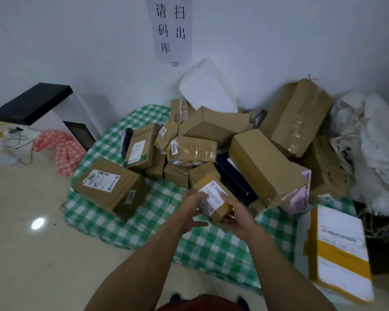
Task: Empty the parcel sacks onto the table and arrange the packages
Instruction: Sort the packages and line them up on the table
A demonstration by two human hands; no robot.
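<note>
A crumpled white sack slumps at the right edge, its contents hidden. Cardboard parcels lie heaped on the green checked cloth. At lower centre, both forearms reach forward. The left hand and right hand grip a small labelled box, fingers curled around its sides.

Left hand, right hand, close together

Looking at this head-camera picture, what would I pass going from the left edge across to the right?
From the left: black-topped white stand → red checked cloth → box labelled 2097 → small parcel being held → long brown box → white sacks.
</note>
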